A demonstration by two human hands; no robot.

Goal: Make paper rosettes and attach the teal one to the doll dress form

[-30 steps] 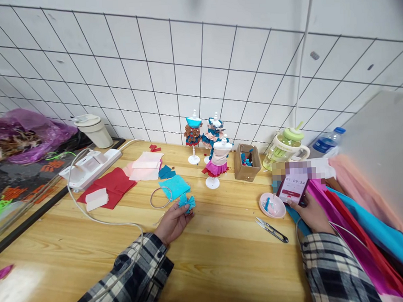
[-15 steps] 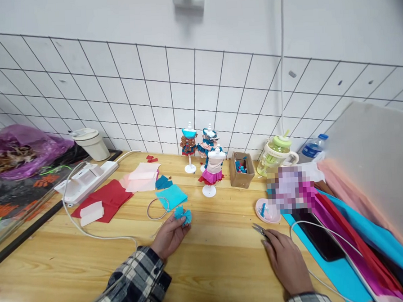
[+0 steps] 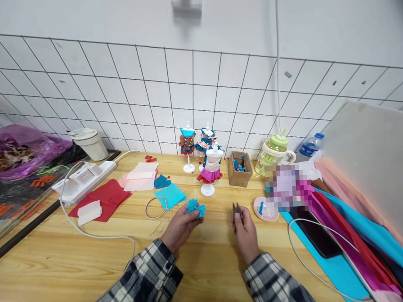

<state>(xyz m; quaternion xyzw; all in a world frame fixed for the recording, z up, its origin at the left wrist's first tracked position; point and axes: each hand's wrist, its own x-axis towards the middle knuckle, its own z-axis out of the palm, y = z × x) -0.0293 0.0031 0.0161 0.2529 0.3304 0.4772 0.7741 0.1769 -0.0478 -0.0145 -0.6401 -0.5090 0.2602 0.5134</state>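
Note:
Pinched in my left hand (image 3: 179,228) is a gathered, frilly piece of turquoise crepe paper (image 3: 196,208). My right hand (image 3: 245,232) grips small thread snips (image 3: 236,208), whose two blades point away from me and stand slightly apart. Between the hands lies bare wood. Just beyond the left hand are a turquoise paper square (image 3: 171,196), a darker teal piece (image 3: 162,181) and a thin ring (image 3: 154,214). Small white dress forms stand farther back; the front one (image 3: 211,172) wears a beige top and a magenta skirt.
A cardboard box (image 3: 241,179) of scraps and a pink dish (image 3: 267,216) stand right of the forms. Red paper (image 3: 111,198) and a power strip (image 3: 84,180) lie left. A black phone (image 3: 322,237), coloured sheets and a white cable (image 3: 292,245) occupy the right.
My right hand has lifted the snips from the table at the right and brought them left. My left hand has moved a little to the right with the turquoise piece.

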